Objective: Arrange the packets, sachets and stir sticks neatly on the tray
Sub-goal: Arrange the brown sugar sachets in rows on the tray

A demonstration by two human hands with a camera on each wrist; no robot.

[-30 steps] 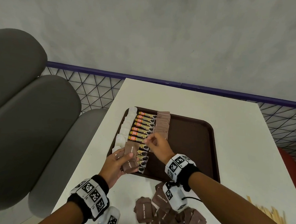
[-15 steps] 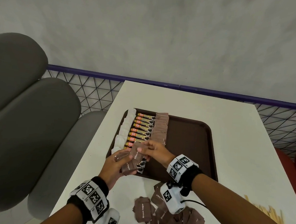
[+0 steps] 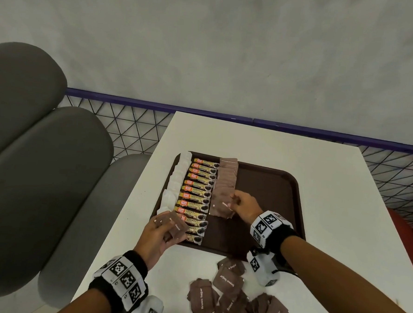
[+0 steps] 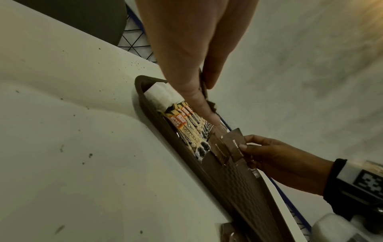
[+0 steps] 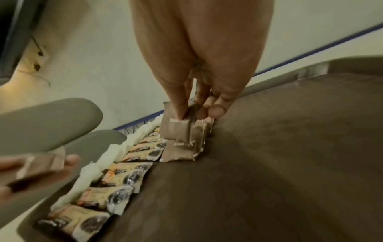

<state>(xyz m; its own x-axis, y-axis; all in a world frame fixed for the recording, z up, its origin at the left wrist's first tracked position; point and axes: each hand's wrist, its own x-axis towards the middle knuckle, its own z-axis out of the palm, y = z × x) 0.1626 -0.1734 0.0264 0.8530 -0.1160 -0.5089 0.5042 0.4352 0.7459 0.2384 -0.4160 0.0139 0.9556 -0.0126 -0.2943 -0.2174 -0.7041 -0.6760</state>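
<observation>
Right hand (image 3: 243, 205): thumb and fingers pinch one brown paper sugar sachet (image 3: 223, 205) by its right edge, holding it at the near end of the brown sachet row (image 3: 227, 175) on the dark brown plastic tray (image 3: 270, 196). In the right wrist view the sachet (image 5: 176, 129) stands tilted against the row, not flat.

Left hand (image 3: 162, 236): fingers curled round a small stack of brown sachets (image 3: 174, 227), held over the tray's near-left corner, above the near end of the coffee row.

On the tray, left to right: a column of white paper sachets (image 3: 177, 176) along the left rim, a column of yellow-and-black "Granules" coffee stick packets (image 3: 195, 196), then the brown row. Columns touch side by side. Right half of the tray is bare.

Off the tray: a loose heap of brown "Brown Sugar" sachets (image 3: 226, 295) on the white table (image 3: 330, 212), near edge, just below the right wrist. Grey padded seat (image 3: 42, 170) to the left, wire mesh fence with blue rail (image 3: 134, 127) behind the table.
</observation>
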